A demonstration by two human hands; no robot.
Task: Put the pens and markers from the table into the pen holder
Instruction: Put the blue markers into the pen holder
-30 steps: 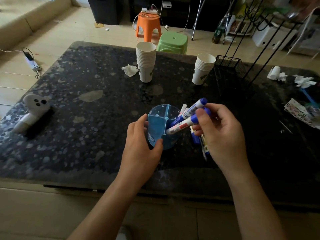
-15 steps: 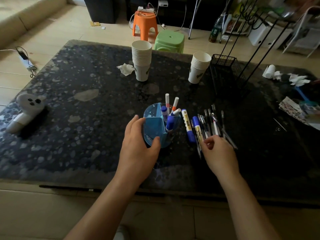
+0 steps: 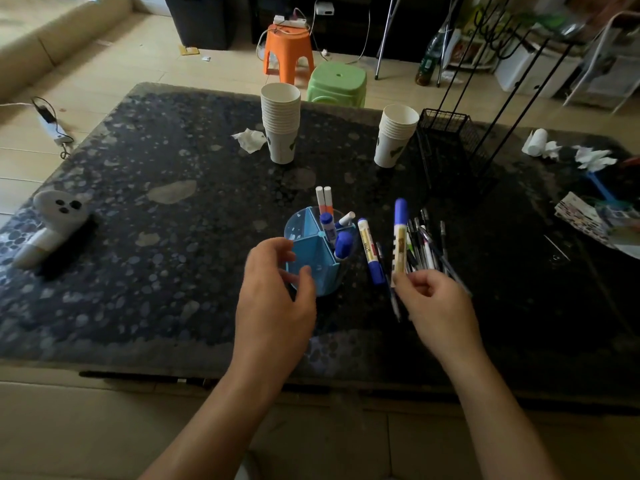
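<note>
The right hand (image 3: 438,299) is pinching the lower end of a blue-capped marker (image 3: 400,237) between thumb and fingertips, holding it nearly upright with the cap pointing away from the person. Its remaining fingers are curling inward, and they are hiding the marker's bottom tip. The left hand (image 3: 273,292) is cupping the near side of the blue pen holder (image 3: 313,252), thumb and fingers spread loosely around its wall; whether the fingertips are actually pressing on the plastic is hard to tell, since the hand is slightly blurred.

The pen holder is standing on the dark speckled table (image 3: 156,271), just left of the right hand. Its near wall is partly covered by the left hand. Several markers are sticking out of its right-hand compartments: two white ones with red bands (image 3: 324,200) at the back, and blue-capped ones lower down.

Just right of the holder, a second blue marker (image 3: 370,251) is lying flat on the table. Beyond it, a loose pile of thin pens (image 3: 427,244) is lying partly behind the right hand and the raised marker, so their count is unclear.

Farther back, two stacks of paper cups (image 3: 281,123) are standing, with a black wire basket (image 3: 450,147) to their right.
</note>
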